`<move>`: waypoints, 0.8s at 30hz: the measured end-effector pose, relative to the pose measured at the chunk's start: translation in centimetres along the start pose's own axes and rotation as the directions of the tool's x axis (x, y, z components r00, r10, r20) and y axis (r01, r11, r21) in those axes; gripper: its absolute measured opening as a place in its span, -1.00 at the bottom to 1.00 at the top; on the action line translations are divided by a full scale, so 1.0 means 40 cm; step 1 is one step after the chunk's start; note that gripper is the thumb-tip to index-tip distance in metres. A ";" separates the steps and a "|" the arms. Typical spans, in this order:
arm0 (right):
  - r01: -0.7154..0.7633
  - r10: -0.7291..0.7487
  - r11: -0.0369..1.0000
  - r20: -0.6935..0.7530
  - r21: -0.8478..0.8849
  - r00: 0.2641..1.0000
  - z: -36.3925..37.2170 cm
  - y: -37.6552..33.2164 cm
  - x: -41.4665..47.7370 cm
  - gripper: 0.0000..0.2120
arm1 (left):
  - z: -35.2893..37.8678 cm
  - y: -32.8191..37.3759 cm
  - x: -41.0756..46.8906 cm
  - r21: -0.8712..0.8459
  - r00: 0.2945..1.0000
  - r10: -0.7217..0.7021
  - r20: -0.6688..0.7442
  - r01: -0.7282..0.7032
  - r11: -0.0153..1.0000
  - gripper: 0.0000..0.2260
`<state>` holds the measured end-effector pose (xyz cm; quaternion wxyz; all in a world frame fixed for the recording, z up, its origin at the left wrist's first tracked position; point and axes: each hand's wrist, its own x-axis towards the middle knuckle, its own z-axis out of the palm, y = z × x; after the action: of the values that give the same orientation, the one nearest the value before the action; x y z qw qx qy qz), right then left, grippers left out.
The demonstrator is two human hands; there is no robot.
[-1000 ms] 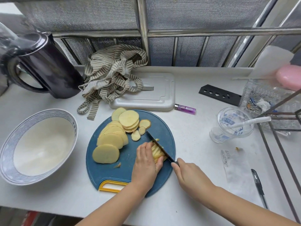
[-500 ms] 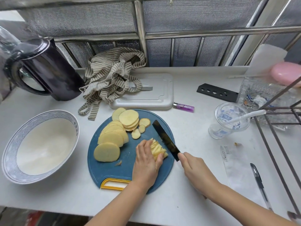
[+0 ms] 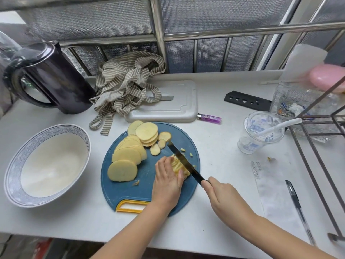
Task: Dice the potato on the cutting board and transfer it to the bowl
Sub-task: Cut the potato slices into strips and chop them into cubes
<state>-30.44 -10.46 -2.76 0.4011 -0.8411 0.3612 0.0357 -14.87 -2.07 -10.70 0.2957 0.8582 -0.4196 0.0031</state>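
- Our left hand [image 3: 168, 182] curls its fingers over the potato strips [image 3: 177, 165] on the board [image 3: 145, 192], pinning them.
- Our right hand [image 3: 222, 195] grips the knife [image 3: 183, 161], blade against the strips.
- Slices [image 3: 128, 156] lie farther left on the board, and the bowl [image 3: 13, 165] sits beside it.

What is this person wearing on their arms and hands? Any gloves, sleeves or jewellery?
Nothing that shows. The left hand and the right hand are bare, with no gloves and no ring on the fingers in view. The left forearm and the right forearm are bare down to the picture's lower edge: no sleeve, watch or bracelet is visible.
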 end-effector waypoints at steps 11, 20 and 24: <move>0.023 -0.018 0.998 0.078 -0.064 0.997 -0.002 0.013 0.029 -0.64 | 0.007 -0.001 0.003 0.042 0.998 0.044 -0.038 -0.042 0.998 -0.62; 0.017 -0.004 0.994 0.122 -0.105 0.993 0.010 0.004 0.039 -0.66 | 0.014 -0.005 0.006 0.067 0.999 0.037 -0.033 -0.035 0.997 -0.62; 0.003 0.010 0.995 0.130 -0.099 0.991 0.009 0.000 0.059 -0.65 | 0.014 -0.004 0.008 0.068 0.999 0.044 -0.027 -0.042 0.997 -0.62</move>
<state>-28.64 -11.57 -3.82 0.3814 -0.8552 0.3337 0.1093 -14.70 -2.52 -11.16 0.2725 0.8583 -0.4333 0.0359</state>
